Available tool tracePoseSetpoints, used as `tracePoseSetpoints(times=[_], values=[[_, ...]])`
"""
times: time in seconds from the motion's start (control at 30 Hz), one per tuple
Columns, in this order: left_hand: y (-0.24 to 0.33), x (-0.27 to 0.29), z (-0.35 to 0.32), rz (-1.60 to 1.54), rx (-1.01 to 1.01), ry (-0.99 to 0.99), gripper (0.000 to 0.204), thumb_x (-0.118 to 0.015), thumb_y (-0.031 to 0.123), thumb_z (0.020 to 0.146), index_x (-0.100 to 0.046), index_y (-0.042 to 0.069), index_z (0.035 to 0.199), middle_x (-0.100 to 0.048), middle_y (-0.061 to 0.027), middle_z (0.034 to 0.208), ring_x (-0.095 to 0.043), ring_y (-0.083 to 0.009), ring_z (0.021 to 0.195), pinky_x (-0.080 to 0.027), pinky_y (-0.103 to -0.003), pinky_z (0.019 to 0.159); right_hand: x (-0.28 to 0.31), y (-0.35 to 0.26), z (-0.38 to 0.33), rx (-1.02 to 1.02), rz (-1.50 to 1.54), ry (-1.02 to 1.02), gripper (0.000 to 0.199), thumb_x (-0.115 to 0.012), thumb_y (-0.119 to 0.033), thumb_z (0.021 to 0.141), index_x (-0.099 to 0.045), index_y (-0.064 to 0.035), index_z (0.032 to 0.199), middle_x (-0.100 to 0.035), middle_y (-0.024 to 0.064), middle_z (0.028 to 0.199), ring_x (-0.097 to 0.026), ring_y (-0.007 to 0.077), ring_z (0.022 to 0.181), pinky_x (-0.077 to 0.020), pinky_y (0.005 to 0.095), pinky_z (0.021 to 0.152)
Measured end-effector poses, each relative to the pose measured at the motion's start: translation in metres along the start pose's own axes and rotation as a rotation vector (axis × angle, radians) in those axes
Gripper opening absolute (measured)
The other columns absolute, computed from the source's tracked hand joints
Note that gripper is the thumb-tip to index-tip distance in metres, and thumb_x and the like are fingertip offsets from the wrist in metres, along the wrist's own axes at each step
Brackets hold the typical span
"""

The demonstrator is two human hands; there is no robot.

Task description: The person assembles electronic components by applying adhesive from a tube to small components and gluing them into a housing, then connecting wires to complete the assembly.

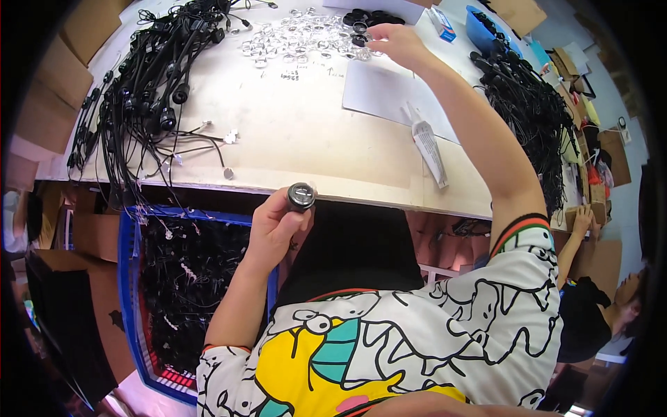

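My left hand is closed around a short black cylinder with a clear, glassy round top, held upright just off the table's near edge. At the far side of the table, my right hand has its thumb and forefinger at a small black ring. They appear to pinch it, though the contact is small in view. Many clear round lenses lie scattered to the left of that hand. More black rings are heaped just beyond it.
Black cables with connectors cover the table's left; another cable bundle lies right. A white tube rests by a paper sheet. Below left stands a blue crate full of black cables. Another person's hand shows far right.
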State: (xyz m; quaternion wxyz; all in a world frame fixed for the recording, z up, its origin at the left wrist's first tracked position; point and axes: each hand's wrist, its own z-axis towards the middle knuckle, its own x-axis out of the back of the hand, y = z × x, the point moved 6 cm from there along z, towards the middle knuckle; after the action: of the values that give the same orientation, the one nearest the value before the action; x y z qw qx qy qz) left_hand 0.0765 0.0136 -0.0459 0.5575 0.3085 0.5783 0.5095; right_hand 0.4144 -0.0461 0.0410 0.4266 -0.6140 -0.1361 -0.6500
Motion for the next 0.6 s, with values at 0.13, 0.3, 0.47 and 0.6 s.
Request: tracePoseSetpoints(times=[0.13,0.3,0.47,0.6], values=[[0.002,0.002,-0.005,0.002,0.007,0.003,0.050,-0.058,0.044,0.078,-0.054,0.001,0.103,-0.046,0.0017,0.062,-0.036,-0.0050,0.056,-0.027,-0.018,0.051,-0.024,-0.002,0.021,0.056,-0.190,0.064,0.047,-0.059,-0.039,0.072,-0.056,-0.0101,0.110,-0.060,0.0105,0.097,-0.057,0.0263,0.092,-0.0446,0.0344,0.079],[0.003,0.006,-0.013,0.004,0.027,0.025,0.046,-0.058,0.040,0.079,-0.054,0.001,0.102,-0.046,0.0016,0.062,-0.037,-0.0049,0.056,-0.027,-0.018,0.051,-0.017,-0.014,0.009,0.023,-0.271,0.106,0.043,-0.062,-0.033,0.072,-0.058,-0.0098,0.107,-0.061,0.0079,0.093,-0.058,0.0242,0.085,-0.0454,0.0338,0.074],[-0.005,0.012,-0.015,0.086,0.057,0.065,0.030,-0.051,0.024,0.081,-0.054,0.001,0.100,-0.046,0.0017,0.062,-0.037,-0.0039,0.055,-0.028,-0.017,0.050,0.002,-0.048,-0.024,0.334,0.018,0.293,0.026,-0.063,-0.022,0.074,-0.061,-0.0094,0.096,-0.060,0.0048,0.081,-0.054,0.0139,0.067,-0.0438,0.0250,0.060],[-0.006,0.014,-0.020,-0.004,0.054,0.024,0.026,-0.052,0.011,0.080,-0.053,0.000,0.103,-0.050,0.0013,0.073,-0.042,-0.0045,0.063,-0.035,-0.018,0.057,-0.005,-0.115,-0.093,0.293,0.391,-0.207,0.025,-0.062,-0.017,0.076,-0.060,-0.0067,0.098,-0.058,0.0040,0.082,-0.052,0.0115,0.067,-0.0418,0.0231,0.058]])
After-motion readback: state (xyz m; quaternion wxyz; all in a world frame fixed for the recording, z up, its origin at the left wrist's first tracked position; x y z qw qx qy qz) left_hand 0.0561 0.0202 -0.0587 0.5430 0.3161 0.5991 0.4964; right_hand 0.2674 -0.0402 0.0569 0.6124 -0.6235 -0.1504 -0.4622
